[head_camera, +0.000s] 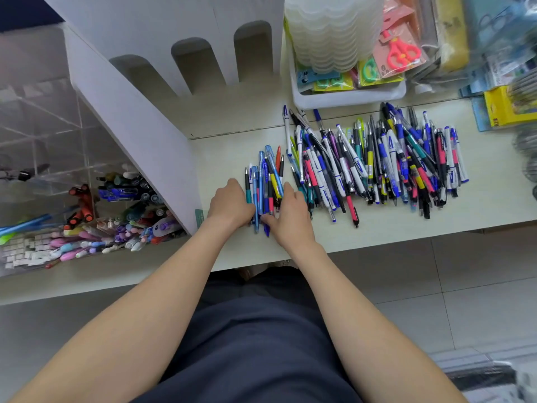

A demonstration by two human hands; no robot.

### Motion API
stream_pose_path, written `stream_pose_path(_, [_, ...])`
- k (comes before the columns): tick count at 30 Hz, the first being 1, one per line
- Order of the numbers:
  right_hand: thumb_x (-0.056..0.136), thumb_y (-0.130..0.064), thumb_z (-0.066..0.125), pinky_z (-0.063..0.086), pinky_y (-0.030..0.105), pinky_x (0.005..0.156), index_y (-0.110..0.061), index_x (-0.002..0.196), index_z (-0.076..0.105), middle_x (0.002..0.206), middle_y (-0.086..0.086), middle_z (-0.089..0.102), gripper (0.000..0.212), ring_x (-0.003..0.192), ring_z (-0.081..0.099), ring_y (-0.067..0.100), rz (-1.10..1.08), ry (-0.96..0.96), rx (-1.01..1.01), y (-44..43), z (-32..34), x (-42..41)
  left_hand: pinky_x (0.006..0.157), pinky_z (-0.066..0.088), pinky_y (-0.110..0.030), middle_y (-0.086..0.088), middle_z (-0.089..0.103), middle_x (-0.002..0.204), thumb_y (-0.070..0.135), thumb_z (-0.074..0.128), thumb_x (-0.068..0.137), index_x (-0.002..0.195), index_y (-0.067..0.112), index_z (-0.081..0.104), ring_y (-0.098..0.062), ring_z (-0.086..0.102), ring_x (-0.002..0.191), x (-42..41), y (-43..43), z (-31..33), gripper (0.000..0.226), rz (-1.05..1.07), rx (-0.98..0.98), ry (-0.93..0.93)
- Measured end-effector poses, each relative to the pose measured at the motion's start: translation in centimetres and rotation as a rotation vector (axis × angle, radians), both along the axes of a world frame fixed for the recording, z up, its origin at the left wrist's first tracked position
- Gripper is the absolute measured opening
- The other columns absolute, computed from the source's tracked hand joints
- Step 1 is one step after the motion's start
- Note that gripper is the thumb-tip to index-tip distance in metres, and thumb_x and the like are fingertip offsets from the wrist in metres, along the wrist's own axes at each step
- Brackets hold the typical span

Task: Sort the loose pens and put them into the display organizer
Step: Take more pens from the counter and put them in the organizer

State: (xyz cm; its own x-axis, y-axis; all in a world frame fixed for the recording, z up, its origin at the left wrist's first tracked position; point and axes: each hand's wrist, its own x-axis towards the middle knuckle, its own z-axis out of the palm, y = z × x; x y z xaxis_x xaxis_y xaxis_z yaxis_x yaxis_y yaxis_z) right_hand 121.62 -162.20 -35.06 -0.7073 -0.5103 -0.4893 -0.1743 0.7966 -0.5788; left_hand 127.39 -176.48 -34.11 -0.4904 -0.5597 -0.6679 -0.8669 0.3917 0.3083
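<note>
A small bundle of pens (266, 175), mostly blue, lies on the cream table (226, 158) between my two hands. My left hand (231, 203) cups the bundle's left side and my right hand (290, 212) cups its right side, fingers curled against the pens' lower ends. To the right spreads a big heap of loose pens (377, 164) in blue, white, pink, yellow and black. The clear acrylic display organizer (58, 175) stands at the left, its lower compartments holding markers and pens (128, 196).
A white cardboard display stand (139, 91) rises between the organizer and the pens. At the back right a white tray (348, 96) holds stacked clear lids and packaged scissors. Yellow and blue stationery packs (505, 109) lie at the far right. The table's front edge runs just below my wrists.
</note>
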Motion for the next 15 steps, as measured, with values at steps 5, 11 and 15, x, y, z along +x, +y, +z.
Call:
stream_pose_path(5, [0.06,-0.033,0.104,0.051,0.036,0.088,-0.01,0.161,0.017,0.134,0.01,0.032,0.135,0.096,0.051,0.024,0.18,0.031,0.124,1.0,0.5,-0.3,0.071,0.041,-0.036,-0.008,0.061,0.102,0.021,0.06,0.098,0.114,0.008,0.055,-0.031,0.058,0.093,-0.1,0.0,0.4,0.021,0.005,-0.003,0.069])
stream_pose_path(11, [0.068,-0.018,0.1,0.044,0.025,0.076,-0.001,0.154,0.029,0.134,0.014,0.042,0.113,0.095,0.058,0.023,0.364,0.155,0.188,0.1,0.9,-1.4,0.067,0.039,-0.037,-0.012,0.061,0.103,0.019,0.059,0.1,0.12,0.004,0.049,-0.031,0.057,0.091,-1.0,0.1,0.6,0.028,0.048,-0.016,0.17])
stream_pose_path(15, [0.069,-0.026,0.1,0.051,0.029,0.083,-0.004,0.135,0.044,0.129,0.012,0.043,0.089,0.09,0.05,0.021,0.352,0.169,0.193,0.7,0.9,-1.8,0.068,0.058,-0.045,-0.012,0.064,0.1,0.015,0.06,0.098,0.12,0.008,0.043,-0.031,0.066,0.084,-1.3,0.3,1.1,0.028,0.146,0.11,0.169])
